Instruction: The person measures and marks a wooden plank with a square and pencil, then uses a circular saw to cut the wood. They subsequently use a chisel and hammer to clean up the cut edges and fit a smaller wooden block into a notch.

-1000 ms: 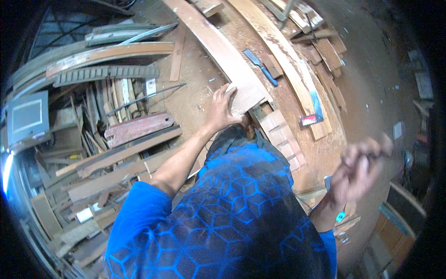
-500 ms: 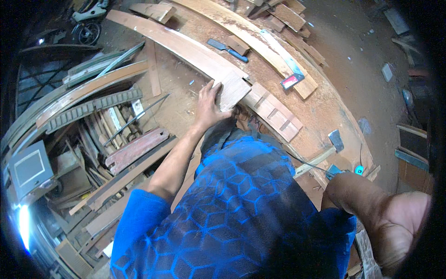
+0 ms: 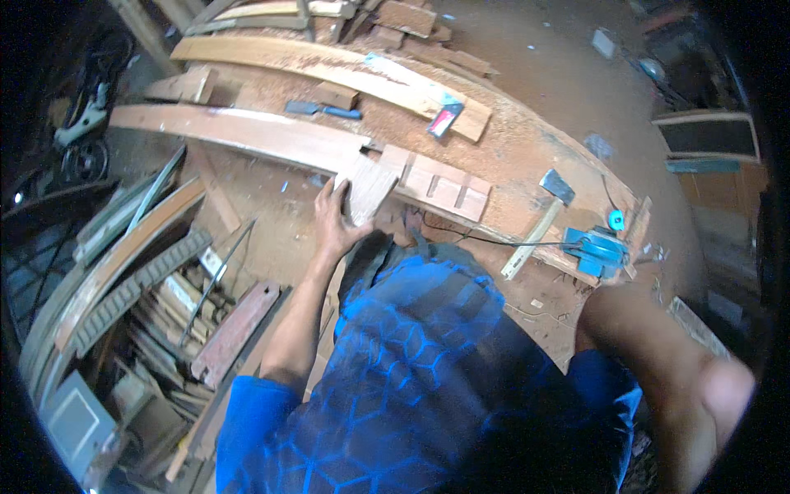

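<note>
My left hand (image 3: 337, 218) is closed on a short pale wooden board (image 3: 370, 191), fingers along its left edge and thumb at its near end. That short board lies against the end of a long plank (image 3: 239, 128) on the workbench. Just right of it sits a wooden piece with several cross notches (image 3: 440, 185). My right arm (image 3: 650, 346) is bent at the right side, and its hand is out of view.
A chisel (image 3: 322, 109), a try square (image 3: 445, 115) on a pale plank, a hatchet (image 3: 543, 210), a blue power tool (image 3: 597, 251) with a cord and a tape measure (image 3: 616, 220) lie on the workbench (image 3: 527, 152). Scrap wood (image 3: 234, 333) is piled at lower left.
The view has shifted, so the bench appears farther left and higher, and the blue power tool now shows fully. My left hand stays on the short board.
</note>
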